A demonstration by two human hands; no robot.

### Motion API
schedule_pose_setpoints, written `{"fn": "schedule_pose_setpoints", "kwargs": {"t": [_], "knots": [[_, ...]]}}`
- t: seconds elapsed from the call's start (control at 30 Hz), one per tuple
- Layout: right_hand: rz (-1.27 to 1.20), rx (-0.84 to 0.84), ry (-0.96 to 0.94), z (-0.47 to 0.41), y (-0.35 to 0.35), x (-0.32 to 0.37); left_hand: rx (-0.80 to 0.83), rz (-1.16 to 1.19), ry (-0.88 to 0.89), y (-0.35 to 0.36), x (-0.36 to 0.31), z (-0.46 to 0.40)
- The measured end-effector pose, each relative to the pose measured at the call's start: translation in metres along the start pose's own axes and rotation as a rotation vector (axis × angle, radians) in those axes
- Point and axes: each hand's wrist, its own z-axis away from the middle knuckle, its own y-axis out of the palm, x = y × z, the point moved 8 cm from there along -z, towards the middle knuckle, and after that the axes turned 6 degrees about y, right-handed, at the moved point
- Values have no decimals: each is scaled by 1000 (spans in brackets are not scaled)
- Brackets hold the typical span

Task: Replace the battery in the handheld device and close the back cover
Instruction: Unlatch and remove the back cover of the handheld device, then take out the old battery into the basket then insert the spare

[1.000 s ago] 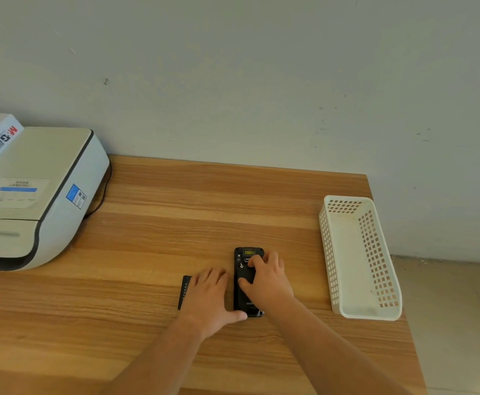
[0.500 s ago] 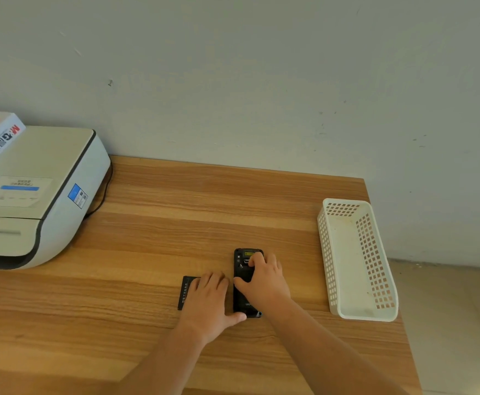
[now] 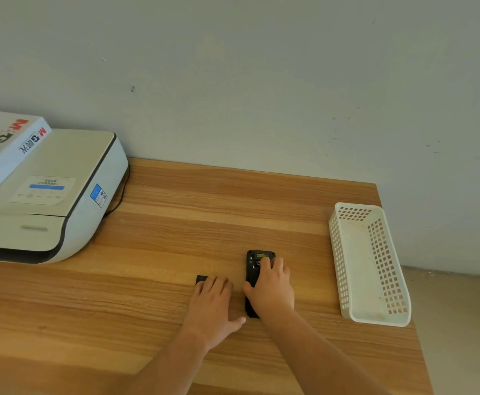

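Rigid, light handheld device [image 3: 252,269] on bench [image 3: 176,223]: right hand [image 3: 271,289] clasps its sides; left hand [image 3: 213,300] flat over battery [image 3: 201,279].

1. A wooden table [image 3: 176,212] fills the lower frame.
2. A white printer [image 3: 47,201] sits at left.
3. A white perforated basket [image 3: 375,317] lies at right.
4. A black handheld device [image 3: 254,266] and a small black piece [image 3: 200,279] lie at lower centre.
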Motion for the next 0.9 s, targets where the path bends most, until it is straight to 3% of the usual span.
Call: {"fn": "schedule_pose_setpoints", "kwargs": {"t": [0.27,0.57,0.9], "knots": [[-67,-49,-23,0,-27,-6,20,0,-17,-8,2,0],[-74,-21,101,-7,-53,-75,28,19,-40,-20,-10,-17],[-33,42,141,-12,-34,-98,71,93,-70,-19,-14,-25]]}}
